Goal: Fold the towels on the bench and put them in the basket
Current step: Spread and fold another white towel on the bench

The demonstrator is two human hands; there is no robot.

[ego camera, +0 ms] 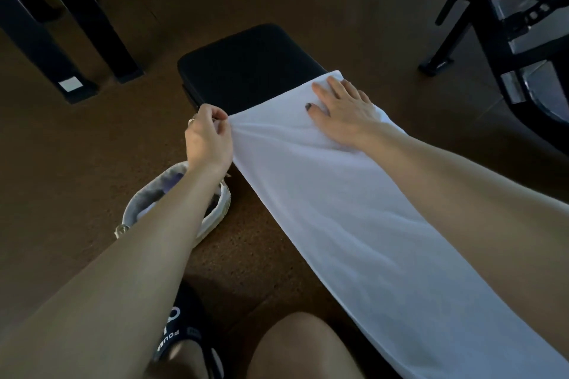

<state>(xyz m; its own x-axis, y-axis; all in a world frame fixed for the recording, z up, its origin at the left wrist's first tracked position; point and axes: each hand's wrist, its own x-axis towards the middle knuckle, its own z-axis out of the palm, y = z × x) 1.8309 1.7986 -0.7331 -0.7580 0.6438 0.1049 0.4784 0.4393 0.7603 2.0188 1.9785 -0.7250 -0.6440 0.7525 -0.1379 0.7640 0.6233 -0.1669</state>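
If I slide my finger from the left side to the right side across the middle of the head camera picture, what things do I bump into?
Basket on the floor → left hand pinching the towel's corner → white towel on the bench → right hand resting flat on the towel → black metal frame.

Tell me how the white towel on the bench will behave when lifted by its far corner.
The white towel will probably go limp: it already puckers where the left hand pinches its corner. It looks thin, so likely light. Its length along the bench may trail and slide unless the right hand presses down.
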